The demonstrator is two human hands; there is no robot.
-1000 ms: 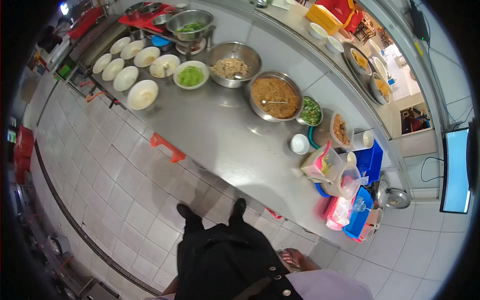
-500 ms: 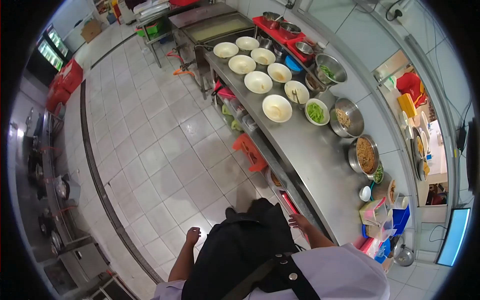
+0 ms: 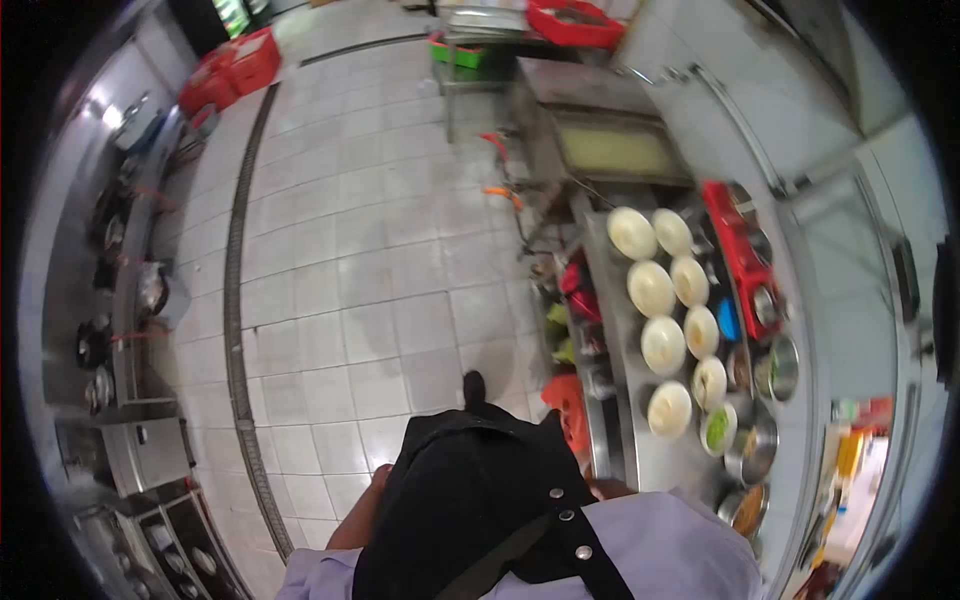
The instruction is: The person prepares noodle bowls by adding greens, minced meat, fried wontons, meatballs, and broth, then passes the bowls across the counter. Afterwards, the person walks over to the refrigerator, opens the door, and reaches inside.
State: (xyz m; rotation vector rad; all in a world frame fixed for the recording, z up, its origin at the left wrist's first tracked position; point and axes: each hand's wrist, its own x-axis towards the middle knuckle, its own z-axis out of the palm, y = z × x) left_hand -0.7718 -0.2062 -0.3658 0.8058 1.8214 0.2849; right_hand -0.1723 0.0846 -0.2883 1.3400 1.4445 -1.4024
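Note:
Down at my left side is my left hand (image 3: 381,476), mostly behind the black apron (image 3: 470,490); its fingers are hidden. My right hand (image 3: 602,488) hangs by the apron's other edge, close to the steel counter (image 3: 625,330), and its fingers do not show either. Two rows of white bowls (image 3: 663,345) stand on that counter. Beside them are a bowl of green vegetables (image 3: 718,428) and steel bowls, one with brown food (image 3: 745,510). No object is visible in either hand.
A tiled floor (image 3: 350,290) stretches ahead, with a drain channel (image 3: 238,270) along the left. An orange stool (image 3: 567,408) sits under the counter edge. A steel basin unit (image 3: 615,145) stands beyond the bowls, red crates (image 3: 235,72) far left, stoves (image 3: 95,345) at left.
My view has moved forward along the counter and turned, so the bowls now lie nearer on my right. Both hands have drawn back behind the apron's edges. One dark shoe now shows in front.

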